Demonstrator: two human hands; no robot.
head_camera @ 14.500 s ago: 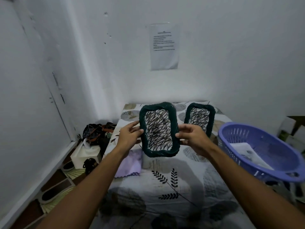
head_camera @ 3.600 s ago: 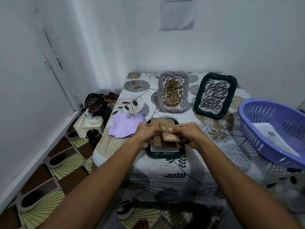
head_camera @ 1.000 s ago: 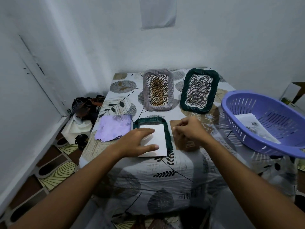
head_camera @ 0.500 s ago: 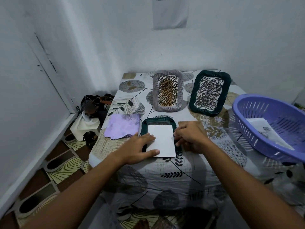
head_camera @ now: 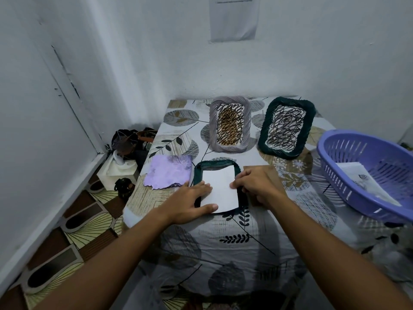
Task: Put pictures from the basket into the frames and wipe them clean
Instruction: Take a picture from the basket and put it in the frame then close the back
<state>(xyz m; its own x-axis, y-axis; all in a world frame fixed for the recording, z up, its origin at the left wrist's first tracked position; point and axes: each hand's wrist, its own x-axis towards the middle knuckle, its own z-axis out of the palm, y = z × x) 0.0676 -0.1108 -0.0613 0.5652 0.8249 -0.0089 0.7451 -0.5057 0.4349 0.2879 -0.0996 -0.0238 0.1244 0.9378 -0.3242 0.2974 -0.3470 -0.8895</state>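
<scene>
A dark green woven frame (head_camera: 214,165) lies face down near the table's front edge. A white sheet (head_camera: 220,189) rests in its back. My left hand (head_camera: 190,203) lies flat on the frame's left side, fingers spread, thumb on the sheet's lower edge. My right hand (head_camera: 257,186) pinches the sheet's right edge. The brown backing board (head_camera: 257,170) lies right of the frame, partly under my right hand. A purple basket (head_camera: 335,175) at the right holds paper pictures (head_camera: 366,184). A purple cloth (head_camera: 168,174) lies left of the frame.
A grey frame (head_camera: 230,124) and a second green frame (head_camera: 287,127), both with scribbled inserts, lean at the back of the table. A bag (head_camera: 129,139) and a white box (head_camera: 116,173) sit on the floor at the left. Walls close in behind and left.
The backing board was lifted off the frame and laid to its right. My right hand moved from the board to the white sheet's right edge. My left hand stays on the frame.
</scene>
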